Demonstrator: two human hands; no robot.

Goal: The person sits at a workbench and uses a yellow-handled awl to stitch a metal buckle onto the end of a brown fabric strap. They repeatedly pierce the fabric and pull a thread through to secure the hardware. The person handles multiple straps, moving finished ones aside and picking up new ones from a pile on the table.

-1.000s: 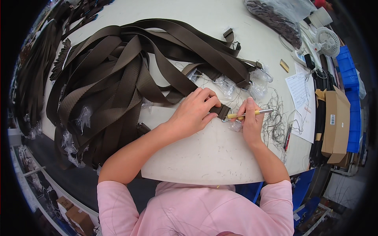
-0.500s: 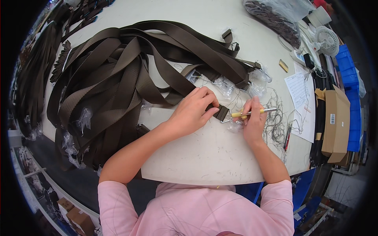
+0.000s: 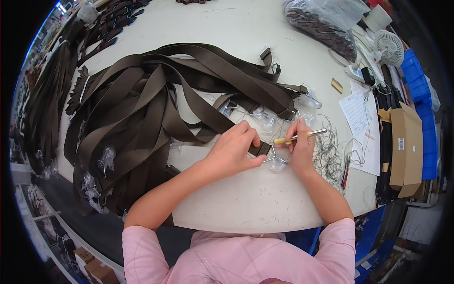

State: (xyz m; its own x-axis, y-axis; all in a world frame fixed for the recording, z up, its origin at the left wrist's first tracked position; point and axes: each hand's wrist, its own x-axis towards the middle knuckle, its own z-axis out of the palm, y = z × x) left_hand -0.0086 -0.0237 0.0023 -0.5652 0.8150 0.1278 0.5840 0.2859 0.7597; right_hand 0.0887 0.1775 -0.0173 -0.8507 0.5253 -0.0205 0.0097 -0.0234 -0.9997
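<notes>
My left hand [image 3: 232, 150] pinches the sewn end of a dark brown webbing strap [image 3: 259, 149] against the table. A wire-like metal buckle [image 3: 273, 154] is looped at that end, with clear plastic wrap [image 3: 278, 166] by it. Between the fingers of my right hand [image 3: 301, 149] is a slim pen-like tool [image 3: 302, 135], yellow toward its left end and silver toward its right. Its yellow end points left, close to the strap end and buckle; whether it touches them I cannot tell. The strap runs back left into a big heap of straps [image 3: 146, 90].
Loose dark thread ends [image 3: 329, 156] lie tangled right of my right hand, near a red-and-black slim tool [image 3: 345, 173]. Further right are written paper sheets [image 3: 354, 113], a cardboard box [image 3: 405, 149] and a small white fan [image 3: 389, 47]. A bag of dark pieces [image 3: 324, 31] sits at the back.
The view has shifted, so the table and straps appear lower. My left fingers have loosened and spread a little along the strap end. The tool has stayed by the buckle, slightly more tilted.
</notes>
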